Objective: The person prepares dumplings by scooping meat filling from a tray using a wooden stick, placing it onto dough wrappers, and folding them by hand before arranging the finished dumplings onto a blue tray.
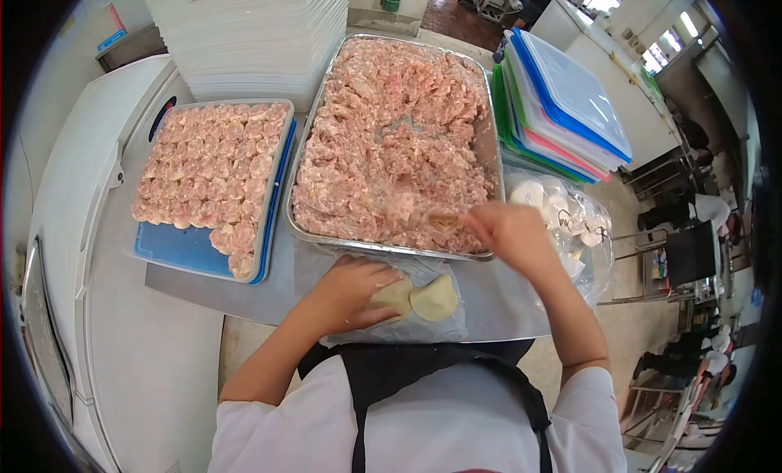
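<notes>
My right hand (507, 233) grips a small wooden spatula (444, 218) by its end. Its tip, blurred, is at the ground meat mix (399, 98) that fills a large metal tray (391, 246). Just in front of that tray, my left hand (352, 294) rests with fingers and thumb apart over a pale round dumpling wrapper (393, 298). Another wrapper (434, 299) lies to its right, on a clear plastic sheet (407, 332). To the left, rows of filled dumplings (208, 163) sit close together on a blue-bottomed tray (179, 249).
A tall stack of white trays (244, 41) stands behind the dumplings. Coloured lids (566, 98) are piled at the right, above a plastic bag of round white packs (570, 220). A white freezer (122, 326) borders the left side. People (713, 212) are in the background at right.
</notes>
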Action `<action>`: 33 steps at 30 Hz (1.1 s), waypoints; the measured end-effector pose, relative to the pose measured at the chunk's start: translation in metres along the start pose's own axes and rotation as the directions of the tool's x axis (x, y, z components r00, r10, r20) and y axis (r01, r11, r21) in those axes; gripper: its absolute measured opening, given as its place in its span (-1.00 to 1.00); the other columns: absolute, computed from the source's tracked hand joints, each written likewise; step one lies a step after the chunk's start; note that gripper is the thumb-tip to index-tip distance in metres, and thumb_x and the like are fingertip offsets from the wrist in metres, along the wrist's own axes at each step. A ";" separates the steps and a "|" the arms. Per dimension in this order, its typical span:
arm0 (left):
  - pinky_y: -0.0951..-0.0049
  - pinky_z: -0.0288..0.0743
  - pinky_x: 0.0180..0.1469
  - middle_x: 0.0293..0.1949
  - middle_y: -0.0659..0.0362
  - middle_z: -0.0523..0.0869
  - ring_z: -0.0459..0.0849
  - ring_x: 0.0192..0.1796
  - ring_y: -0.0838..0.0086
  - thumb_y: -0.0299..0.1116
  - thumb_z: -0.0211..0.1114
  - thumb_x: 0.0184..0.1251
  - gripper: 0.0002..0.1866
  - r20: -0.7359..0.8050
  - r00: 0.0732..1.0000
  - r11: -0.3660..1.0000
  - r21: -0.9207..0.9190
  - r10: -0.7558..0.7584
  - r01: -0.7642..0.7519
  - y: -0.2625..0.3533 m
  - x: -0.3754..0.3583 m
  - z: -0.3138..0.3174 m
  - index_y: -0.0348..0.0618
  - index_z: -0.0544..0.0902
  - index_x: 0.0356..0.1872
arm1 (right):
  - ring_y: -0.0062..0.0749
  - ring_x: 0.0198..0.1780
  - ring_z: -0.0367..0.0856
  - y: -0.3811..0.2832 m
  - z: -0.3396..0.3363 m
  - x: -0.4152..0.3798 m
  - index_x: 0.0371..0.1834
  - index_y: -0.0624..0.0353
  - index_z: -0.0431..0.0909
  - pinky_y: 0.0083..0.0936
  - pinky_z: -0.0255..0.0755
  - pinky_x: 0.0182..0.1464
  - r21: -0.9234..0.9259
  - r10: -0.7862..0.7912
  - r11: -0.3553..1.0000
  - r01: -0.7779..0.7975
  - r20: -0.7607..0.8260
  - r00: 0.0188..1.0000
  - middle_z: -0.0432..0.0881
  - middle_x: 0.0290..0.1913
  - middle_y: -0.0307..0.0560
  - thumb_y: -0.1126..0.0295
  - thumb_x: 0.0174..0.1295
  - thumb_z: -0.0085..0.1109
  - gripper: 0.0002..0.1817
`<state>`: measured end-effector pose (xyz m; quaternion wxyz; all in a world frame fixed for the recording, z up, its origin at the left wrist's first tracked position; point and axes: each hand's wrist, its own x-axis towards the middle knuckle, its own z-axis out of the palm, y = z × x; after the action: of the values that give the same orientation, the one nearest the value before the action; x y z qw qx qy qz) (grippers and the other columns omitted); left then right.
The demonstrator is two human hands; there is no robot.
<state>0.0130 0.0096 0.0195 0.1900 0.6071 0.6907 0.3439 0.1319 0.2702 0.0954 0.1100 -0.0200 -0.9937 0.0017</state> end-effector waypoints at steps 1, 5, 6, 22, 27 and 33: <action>0.17 0.42 0.16 0.01 0.09 0.61 0.55 0.08 0.15 -0.26 0.45 0.13 -0.58 0.015 0.999 0.999 0.004 0.036 -0.036 0.008 0.007 0.002 -0.05 0.64 0.05 | -0.20 -0.46 0.67 0.011 -0.004 0.008 -0.46 0.04 0.59 -0.21 0.50 -0.46 -0.084 -0.014 0.996 0.009 -0.055 0.998 0.63 -0.48 -0.16 0.15 0.31 0.16 -0.74; 0.20 0.45 0.14 -0.04 0.09 0.65 0.60 0.03 0.17 -0.29 0.45 0.11 -0.62 0.051 0.940 0.941 -0.013 0.339 -0.338 0.017 0.039 0.046 -0.11 0.64 -0.02 | -0.23 -0.38 0.69 0.038 -0.013 0.038 -0.43 0.05 0.60 -0.26 0.53 -0.42 -0.354 -0.025 0.935 0.003 -0.058 0.998 0.64 -0.41 -0.14 0.27 0.27 0.14 -0.83; 0.20 0.45 0.14 -0.04 0.09 0.65 0.60 0.03 0.17 -0.29 0.45 0.11 -0.62 0.047 0.939 0.940 -0.009 0.340 -0.340 0.013 0.041 0.055 -0.11 0.64 -0.02 | -0.23 -0.38 0.69 0.035 -0.007 0.036 -0.43 0.05 0.60 -0.26 0.53 -0.42 -0.357 -0.029 0.934 0.005 -0.061 0.998 0.64 -0.41 -0.14 0.27 0.27 0.14 -0.83; 0.47 0.50 -0.01 -0.20 0.15 0.72 0.65 -0.11 0.50 -0.29 0.23 0.43 -0.76 -0.090 0.934 0.607 -0.780 -0.345 0.149 0.012 0.009 0.000 -0.28 0.70 -0.12 | -0.21 -0.41 0.70 0.004 0.024 0.041 -0.44 0.06 0.60 -0.25 0.54 -0.44 -0.351 -0.069 0.930 0.110 0.127 0.989 0.66 -0.46 -0.09 0.25 0.30 0.10 -0.79; 0.48 0.49 0.08 -0.08 0.09 0.73 0.67 -0.02 0.48 -0.22 0.23 0.44 -0.64 -0.041 0.952 0.575 -0.804 -0.302 0.148 0.009 -0.001 0.000 -0.28 0.63 0.07 | -0.11 -0.42 0.69 -0.009 0.019 0.016 -0.46 0.09 0.59 -0.19 0.53 -0.45 -0.070 0.033 0.997 -0.030 0.046 0.998 0.67 -0.47 -0.06 0.12 0.38 0.06 -0.66; 0.34 0.55 0.12 0.02 0.01 0.72 0.70 0.02 0.21 -0.44 0.20 0.37 -0.71 -0.254 0.956 0.979 -0.101 0.149 -0.180 0.011 0.010 0.009 -0.22 0.65 0.08 | -0.11 -0.44 0.67 0.009 0.000 0.035 -0.49 0.08 0.58 -0.20 0.50 -0.43 -0.047 0.006 0.999 -0.006 0.012 1.000 0.64 -0.51 -0.07 0.08 0.35 0.10 -0.64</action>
<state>0.0249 0.0221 0.0221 0.1113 0.6025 0.6333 0.4727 0.0983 0.2801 0.1028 0.1033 -0.0256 -0.9941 -0.0214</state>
